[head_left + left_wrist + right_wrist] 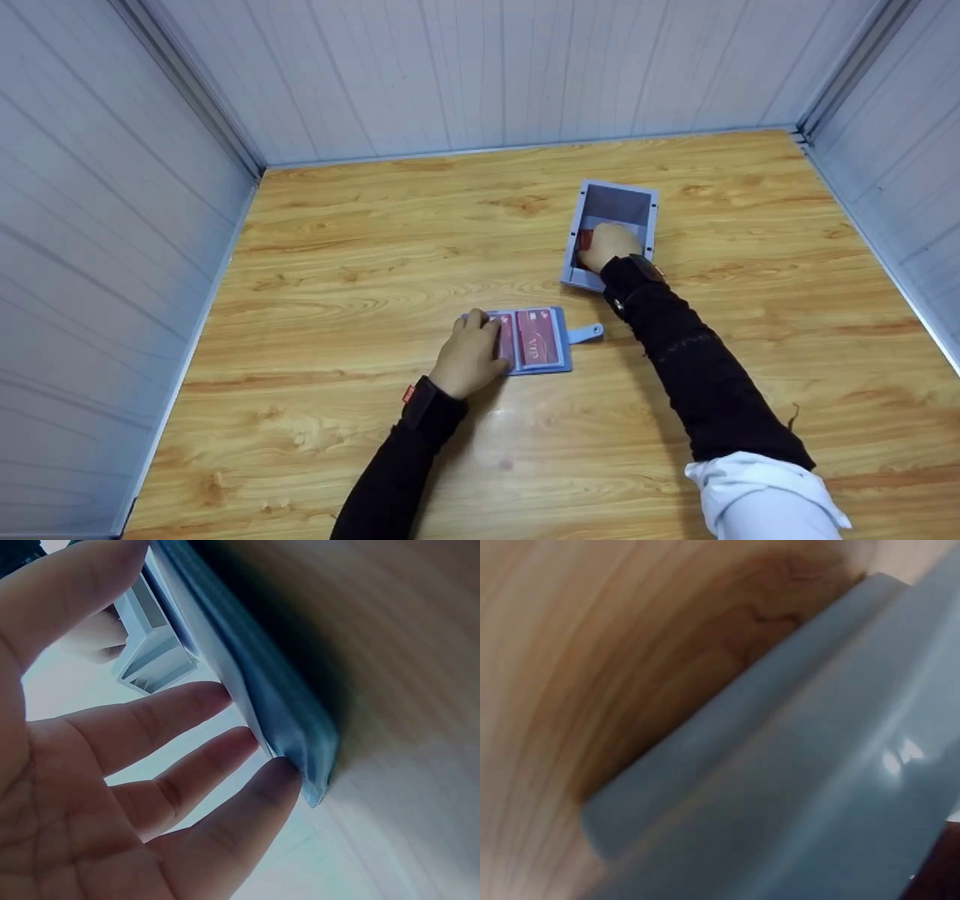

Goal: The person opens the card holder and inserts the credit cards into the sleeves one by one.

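A blue card holder (pixel 565 352) lies spread on the wooden table, red cards in its clear sleeves; the right-hand card (pixel 537 337) reads VIP. My left hand (pixel 469 356) rests over the holder's left part. In the left wrist view its extended fingers (pixel 172 716) touch the edge of the holder (pixel 262 682). Farther back on the right, my right hand (pixel 611 246) reaches down into a grey box (pixel 592 281). Beside its fingers shows a red card (pixel 584 240); the fingertips are hidden, so I cannot tell whether they grip it.
The holder's strap with a snap (pixel 586 333) sticks out to the right, just in front of the box. White panel walls (pixel 480 75) enclose the wooden table (pixel 360 247) at the back and both sides. The right wrist view is mostly filled by the box wall (pixel 780 787).
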Tool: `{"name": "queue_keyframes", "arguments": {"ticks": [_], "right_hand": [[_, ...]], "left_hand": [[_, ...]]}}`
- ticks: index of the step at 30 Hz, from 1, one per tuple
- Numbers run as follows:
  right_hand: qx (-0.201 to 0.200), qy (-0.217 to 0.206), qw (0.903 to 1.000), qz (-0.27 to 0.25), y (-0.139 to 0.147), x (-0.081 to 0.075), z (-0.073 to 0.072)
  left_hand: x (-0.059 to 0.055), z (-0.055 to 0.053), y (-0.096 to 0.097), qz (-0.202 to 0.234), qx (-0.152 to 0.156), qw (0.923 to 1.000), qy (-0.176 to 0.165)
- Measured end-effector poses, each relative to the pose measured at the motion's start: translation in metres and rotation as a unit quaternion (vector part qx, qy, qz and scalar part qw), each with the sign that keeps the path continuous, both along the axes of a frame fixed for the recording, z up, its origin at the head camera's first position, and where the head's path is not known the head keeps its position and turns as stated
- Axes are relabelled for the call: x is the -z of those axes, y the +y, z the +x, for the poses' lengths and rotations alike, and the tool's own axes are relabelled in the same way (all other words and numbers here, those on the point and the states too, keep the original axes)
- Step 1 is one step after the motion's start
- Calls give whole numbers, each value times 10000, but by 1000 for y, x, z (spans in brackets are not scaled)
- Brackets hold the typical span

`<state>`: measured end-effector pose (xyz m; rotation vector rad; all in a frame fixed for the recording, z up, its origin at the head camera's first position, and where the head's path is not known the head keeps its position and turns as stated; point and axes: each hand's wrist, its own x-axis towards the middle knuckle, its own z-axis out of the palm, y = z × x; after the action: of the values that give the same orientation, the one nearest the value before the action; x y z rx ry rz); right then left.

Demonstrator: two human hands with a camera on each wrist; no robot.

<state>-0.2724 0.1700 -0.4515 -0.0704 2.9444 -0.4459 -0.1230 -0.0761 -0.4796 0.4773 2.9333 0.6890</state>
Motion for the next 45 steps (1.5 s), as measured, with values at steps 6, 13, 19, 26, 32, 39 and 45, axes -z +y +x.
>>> {"name": "queue_keyframes", "arguments": {"ticks": [6, 13, 19, 26, 32, 39, 45], "right_hand": [[44, 10, 9994, 329, -6, 4, 0], [158, -116, 9993, 315, -4, 7, -2], [252, -168, 9994, 152, 0, 8, -5], [390, -367, 9985, 108, -1, 6, -7], [335, -384, 9986, 165, -5, 2, -7], [408, -559, 9974, 218, -4, 1, -8], [440, -607, 9971, 159, -1, 3, -9]], "left_hand": [[-2, 1, -1, 13, 12, 10000, -22], [-1, 2, -1, -14, 22, 10000, 46], [-1, 2, -1, -50, -3, 10000, 41], [0, 1, -1, -48, -5, 10000, 25], [1, 0, -1, -42, -15, 10000, 0], [-3, 1, 0, -44, 35, 9999, -88], [-3, 2, -1, -31, 29, 10000, -13]]}}
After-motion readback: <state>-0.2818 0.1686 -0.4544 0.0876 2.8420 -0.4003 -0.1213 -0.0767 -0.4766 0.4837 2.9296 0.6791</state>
